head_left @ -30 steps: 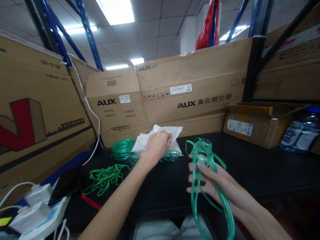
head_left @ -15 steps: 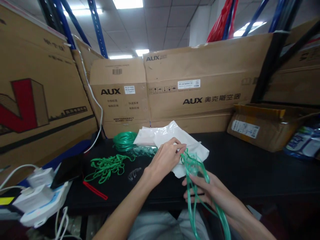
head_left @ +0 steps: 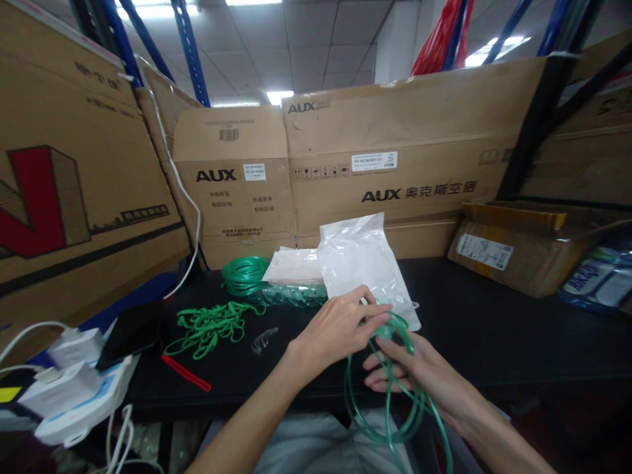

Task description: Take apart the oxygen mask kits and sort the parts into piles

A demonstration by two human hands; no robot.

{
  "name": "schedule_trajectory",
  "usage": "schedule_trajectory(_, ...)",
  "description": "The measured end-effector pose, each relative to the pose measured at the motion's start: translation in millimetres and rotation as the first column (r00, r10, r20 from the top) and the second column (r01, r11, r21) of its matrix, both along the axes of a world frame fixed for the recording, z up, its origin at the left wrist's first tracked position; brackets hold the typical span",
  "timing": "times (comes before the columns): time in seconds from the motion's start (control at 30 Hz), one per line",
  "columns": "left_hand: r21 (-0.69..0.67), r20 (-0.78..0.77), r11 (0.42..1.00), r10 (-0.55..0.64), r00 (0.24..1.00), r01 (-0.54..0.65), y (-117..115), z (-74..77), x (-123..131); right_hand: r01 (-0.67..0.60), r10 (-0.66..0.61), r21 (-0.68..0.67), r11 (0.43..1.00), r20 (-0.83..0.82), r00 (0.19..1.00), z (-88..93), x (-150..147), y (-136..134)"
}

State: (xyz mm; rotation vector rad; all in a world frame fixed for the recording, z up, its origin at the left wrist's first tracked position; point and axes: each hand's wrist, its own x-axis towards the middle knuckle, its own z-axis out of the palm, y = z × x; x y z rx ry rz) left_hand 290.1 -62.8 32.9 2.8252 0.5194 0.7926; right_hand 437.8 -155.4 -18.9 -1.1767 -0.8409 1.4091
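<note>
My left hand [head_left: 348, 322] has its fingers closed in a pinch at the upper end of a bundle of clear green tubing [head_left: 417, 418]. My right hand [head_left: 402, 365] grips the same bundle from below, thumb on top, with loops hanging toward my lap. Part of the bundle between the hands looks like a clear greenish piece, too small to make out. Just behind the hands, a white plastic bag [head_left: 360, 253] leans up on the black table [head_left: 494, 329]; its lower edge is partly hidden by my fingers.
Left on the table are coiled green tubing [head_left: 244, 275], tangled green cords [head_left: 212, 326], small clear hooked pieces [head_left: 264, 340] and a red strap [head_left: 186, 373]. White packets [head_left: 291, 265] lie behind. A power strip [head_left: 81, 408], a carton [head_left: 508, 253] and a bottle [head_left: 600, 276] flank these.
The white bag has risen and now stands more upright behind my hands. My left hand has shifted right and down toward my right hand, and the tubing hangs in rounder loops.
</note>
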Motion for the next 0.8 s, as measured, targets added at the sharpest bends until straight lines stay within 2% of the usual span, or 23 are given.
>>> schedule_trajectory(0.17,-0.004,-0.006,1.000,-0.018,1.000,0.018,-1.3,-1.2,4.6,-0.022,0.023,-0.030,0.999,0.057,0.998,8.6,3.2,-5.2)
schedule_trajectory(0.3,0.015,0.008,1.000,-0.008,1.000,0.008,-3.7,0.0,11.3,-0.013,0.021,-0.072,0.997,0.113,0.993,17.4,12.5,-25.9)
schedule_trajectory(0.37,-0.077,0.055,0.996,-0.046,0.997,0.050,-7.3,-0.7,15.4,-0.014,0.027,-0.101,0.995,0.129,0.991,20.8,18.8,-40.3)
schedule_trajectory(0.43,-0.220,0.113,0.968,-0.100,0.988,0.124,-12.0,-4.7,20.6,0.002,0.017,-0.139,0.990,0.138,0.990,21.9,24.4,-53.2)
schedule_trajectory(0.5,-0.333,0.141,0.928,-0.126,0.982,0.167,-16.6,-12.8,27.0,0.033,-0.006,-0.184,0.982,0.146,0.989,19.4,28.6,-61.8)
schedule_trajectory(0.57,-0.384,0.127,0.910,-0.113,0.986,0.153,-19.9,-23.5,33.8,0.048,-0.013,-0.230,0.972,0.148,0.989,13.3,31.5,-65.8)
schedule_trajectory(0.67,-0.357,0.113,0.926,-0.088,0.990,0.124,-21.6,-37.0,41.9,0.038,-0.005,-0.266,0.963,0.121,0.993,1.6,34.5,-66.2)
schedule_trajectory(0.8,-0.286,0.107,0.940,-0.164,0.981,0.188,-19.9,-41.7,44.6,0.009,0.031,-0.275,0.961,0.143,0.989,-5.3,38.3,-64.6)
